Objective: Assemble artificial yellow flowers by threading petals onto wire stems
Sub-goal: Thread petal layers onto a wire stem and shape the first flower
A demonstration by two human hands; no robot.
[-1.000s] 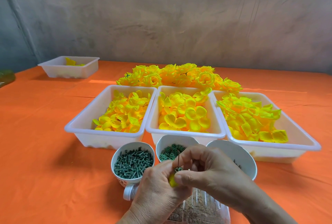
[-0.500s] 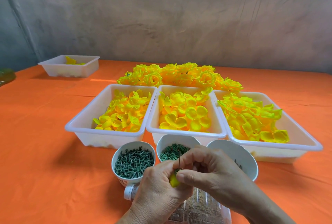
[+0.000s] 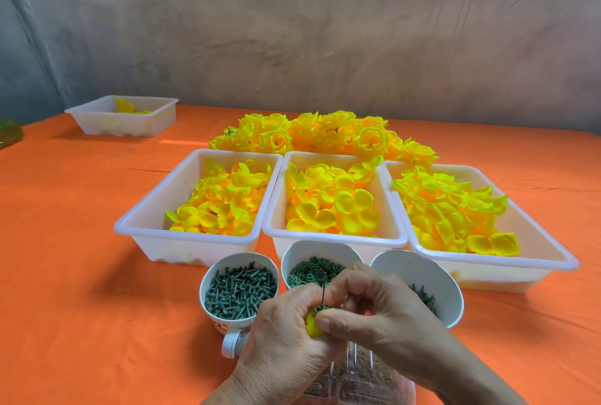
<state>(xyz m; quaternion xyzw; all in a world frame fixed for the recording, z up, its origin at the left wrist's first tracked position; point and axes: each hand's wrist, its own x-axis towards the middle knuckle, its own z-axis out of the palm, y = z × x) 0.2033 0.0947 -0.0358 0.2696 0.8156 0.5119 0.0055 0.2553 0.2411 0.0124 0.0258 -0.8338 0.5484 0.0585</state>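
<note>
My left hand [image 3: 283, 336] grips a small yellow flower bud [image 3: 313, 323] with a thin wire stem [image 3: 324, 289] sticking up out of it. My right hand [image 3: 374, 310] pinches a small green piece at the base of that wire, right against the bud. Both hands meet just in front of three white cups. Three white trays hold yellow petals: left tray [image 3: 148, 212], middle tray [image 3: 276, 209], right tray [image 3: 549, 255]. Finished yellow flowers [image 3: 322, 134] lie heaped behind the trays.
The left cup [image 3: 239, 289] holds dark green pegs, the middle cup [image 3: 312, 269] green rings, the right cup [image 3: 419, 274] more green parts. A clear plastic bottle [image 3: 354, 378] lies under my wrists. Another white tray [image 3: 122, 115] stands far left on the orange tablecloth [image 3: 74, 242].
My hands have stayed in the same spot; my right fingers have shifted slightly on the wire above the bud. Nothing else on the table has moved.
</note>
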